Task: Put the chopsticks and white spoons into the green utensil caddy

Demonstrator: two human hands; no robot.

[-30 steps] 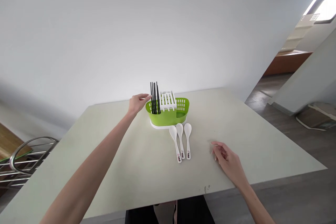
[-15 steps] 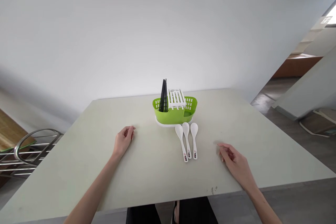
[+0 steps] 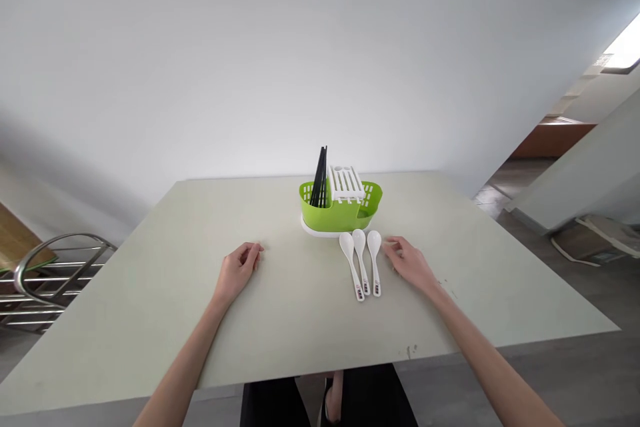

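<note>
Three white spoons [image 3: 361,260] lie side by side on the table, bowls pointing away from me and printed handle ends toward me. My right hand [image 3: 409,263] is just right of the rightmost spoon [image 3: 375,260], its fingertips close to that spoon's bowl; the fingers are apart and hold nothing. On the left, my left hand [image 3: 239,272] rests on the tabletop with fingers loosely curled and nothing visible in them. Behind the spoons stands a green cutlery basket [image 3: 325,219] on a white base. Black chopsticks [image 3: 319,177] stand in its left part, and a white slotted rack [image 3: 346,183] tops its middle.
The pale table [image 3: 295,327] reaches back to a plain wall [image 3: 280,67]. At the far left, beyond the table edge, is a metal rack [image 3: 60,280] with a wooden board [image 3: 17,240]. A stool-like object [image 3: 595,240] stands on the floor at right.
My right hand has moved left and forward, from the right side of the table to beside the rightmost spoon. My left hand stays in place. The view has shifted slightly.
</note>
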